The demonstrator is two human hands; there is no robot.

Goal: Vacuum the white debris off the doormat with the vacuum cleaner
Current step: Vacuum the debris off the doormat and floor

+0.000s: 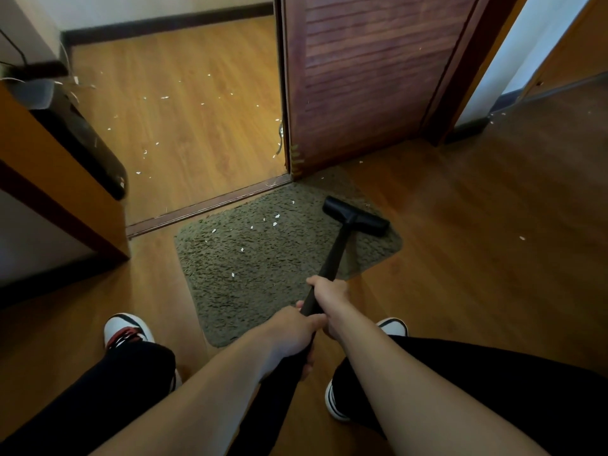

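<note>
Fingers (308,368) of my left hand (289,330) clenched round the black wand (335,255); right hand (329,297) grasps it just ahead, toward the head. Floor head (355,217) sits on the doormat (250,291) at its far right corner, near the door (362,77). White debris (275,222) is scattered over the doormat's middle and far-left part, left of the head, not yet picked up. I judge the wand stiff and light, so this two-hand hold on the tube suits. The shaggy pile looks soft and will likely drag the head; the mat may slide on the wood floor (460,258). More flecks lie beyond the doormat's far edge.
</note>
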